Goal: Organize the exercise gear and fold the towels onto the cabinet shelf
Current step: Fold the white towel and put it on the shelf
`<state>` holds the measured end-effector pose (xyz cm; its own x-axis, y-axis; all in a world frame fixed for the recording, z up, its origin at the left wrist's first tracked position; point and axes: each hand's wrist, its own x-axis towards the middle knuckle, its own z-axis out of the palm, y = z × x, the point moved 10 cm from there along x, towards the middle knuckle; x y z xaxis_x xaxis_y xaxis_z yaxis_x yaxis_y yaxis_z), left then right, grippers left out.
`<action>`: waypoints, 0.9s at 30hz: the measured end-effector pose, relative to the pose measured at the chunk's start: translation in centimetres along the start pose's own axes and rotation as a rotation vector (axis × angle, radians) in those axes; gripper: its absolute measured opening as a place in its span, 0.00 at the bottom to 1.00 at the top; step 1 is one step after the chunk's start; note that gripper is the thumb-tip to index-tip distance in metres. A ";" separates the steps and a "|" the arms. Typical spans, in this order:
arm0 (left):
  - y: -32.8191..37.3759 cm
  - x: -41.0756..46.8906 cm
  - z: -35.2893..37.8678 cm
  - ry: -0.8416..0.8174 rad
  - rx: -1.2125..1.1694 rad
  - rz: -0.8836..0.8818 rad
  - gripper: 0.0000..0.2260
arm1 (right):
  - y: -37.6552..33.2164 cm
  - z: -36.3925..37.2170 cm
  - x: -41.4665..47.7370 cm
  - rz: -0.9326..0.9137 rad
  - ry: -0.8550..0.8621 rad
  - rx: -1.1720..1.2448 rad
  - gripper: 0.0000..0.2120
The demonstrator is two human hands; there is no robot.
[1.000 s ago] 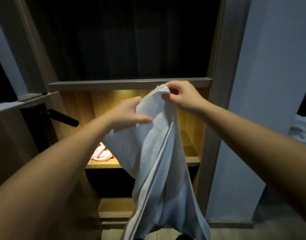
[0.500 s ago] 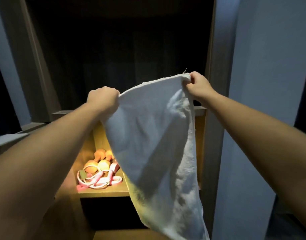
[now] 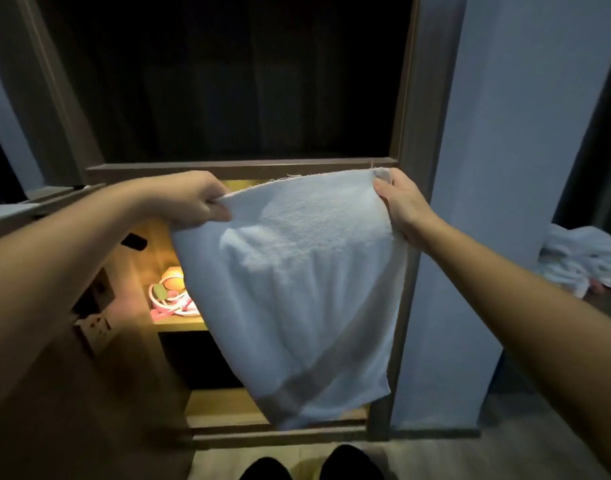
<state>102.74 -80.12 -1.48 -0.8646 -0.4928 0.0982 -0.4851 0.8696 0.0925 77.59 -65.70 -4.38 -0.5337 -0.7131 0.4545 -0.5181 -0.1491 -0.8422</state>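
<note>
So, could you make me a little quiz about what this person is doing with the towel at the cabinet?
1. True or false: the left hand and the right hand both grip the white towel along its top edge.
2. Where does the pink exercise gear lie? A) on the lit shelf B) on the floor C) in the dark top compartment
3. Fill in: a pile of white cloths lies to the person's ____.
Key: 1 true; 2 A; 3 right.
</note>
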 end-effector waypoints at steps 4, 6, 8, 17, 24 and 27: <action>0.7 -3.3 5.2 -0.342 -0.417 -0.066 0.11 | 4.1 1.0 -5.0 0.301 -0.209 0.036 0.10; 1.2 -4.7 10.0 -0.534 -0.510 -0.119 0.12 | 7.6 1.9 -8.4 0.468 -0.287 0.037 0.10; 1.8 -5.8 15.3 -0.652 -0.530 -0.144 0.10 | 11.0 3.6 -12.3 0.551 -0.359 0.028 0.08; 3.5 -11.0 40.2 -0.572 -0.012 -0.097 0.08 | 28.0 7.2 -28.7 0.686 -0.165 -0.426 0.08; 1.5 -13.6 42.9 -0.194 -0.114 -0.288 0.10 | 30.7 8.4 -31.0 0.702 -0.075 -0.420 0.08; 0.6 -14.6 40.7 0.060 -0.048 -0.345 0.14 | 31.1 8.5 -30.9 0.681 -0.051 -0.360 0.10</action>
<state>109.71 -71.10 -43.19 -0.6408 -0.7597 0.1109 -0.7395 0.6496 0.1765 83.68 -54.15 -47.07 -0.7854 -0.6002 -0.1513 -0.2768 0.5593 -0.7814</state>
